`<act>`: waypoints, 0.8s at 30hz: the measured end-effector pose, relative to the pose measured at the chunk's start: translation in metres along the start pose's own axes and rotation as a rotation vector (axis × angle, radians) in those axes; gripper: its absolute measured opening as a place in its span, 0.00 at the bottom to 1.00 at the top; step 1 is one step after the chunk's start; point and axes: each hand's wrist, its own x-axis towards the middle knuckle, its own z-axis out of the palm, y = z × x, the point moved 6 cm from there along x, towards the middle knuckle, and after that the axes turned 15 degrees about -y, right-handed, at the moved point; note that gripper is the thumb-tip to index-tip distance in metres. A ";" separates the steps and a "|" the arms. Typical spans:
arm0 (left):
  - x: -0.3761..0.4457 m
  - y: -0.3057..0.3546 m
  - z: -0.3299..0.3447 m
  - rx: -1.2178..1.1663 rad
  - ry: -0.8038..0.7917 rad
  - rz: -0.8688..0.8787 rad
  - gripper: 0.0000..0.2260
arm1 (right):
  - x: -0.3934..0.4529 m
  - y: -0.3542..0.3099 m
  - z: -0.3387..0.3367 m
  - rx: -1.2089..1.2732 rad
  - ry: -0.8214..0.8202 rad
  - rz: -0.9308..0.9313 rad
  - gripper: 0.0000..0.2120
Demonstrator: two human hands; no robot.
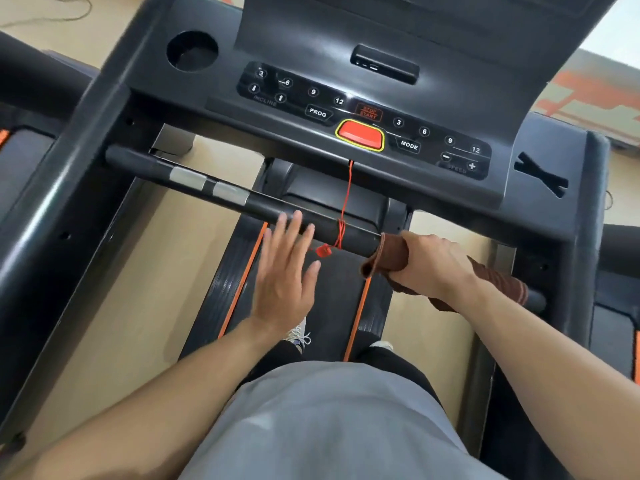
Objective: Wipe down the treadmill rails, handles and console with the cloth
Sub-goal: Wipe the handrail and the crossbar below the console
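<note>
Cloth (391, 258) wraps the handlebar (263, 206), gripped by the right hand (429, 261); left hand (287, 268) hovers flat, fingers spread.

Under my right grip (427, 263) the brown cloth (391, 252) looks soft and matt, ribbed at its far end. Just left of the grip the handlebar (263, 206) is smooth black with a dull sheen, and further left sit brushed metal plates (209, 185). Above the grip, the console (363, 109) is dark plastic, faintly glossy
</note>
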 end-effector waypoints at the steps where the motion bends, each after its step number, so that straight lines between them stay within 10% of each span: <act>1: 0.002 -0.009 -0.009 0.004 0.047 -0.049 0.25 | 0.003 -0.009 0.000 -0.013 0.019 -0.017 0.17; 15: 0.103 0.002 -0.027 0.580 -0.292 -0.286 0.39 | 0.011 -0.029 -0.002 -0.060 0.035 -0.081 0.20; 24: 0.101 0.003 -0.028 0.519 -0.207 -0.241 0.28 | -0.041 0.064 0.010 -0.052 0.029 0.124 0.14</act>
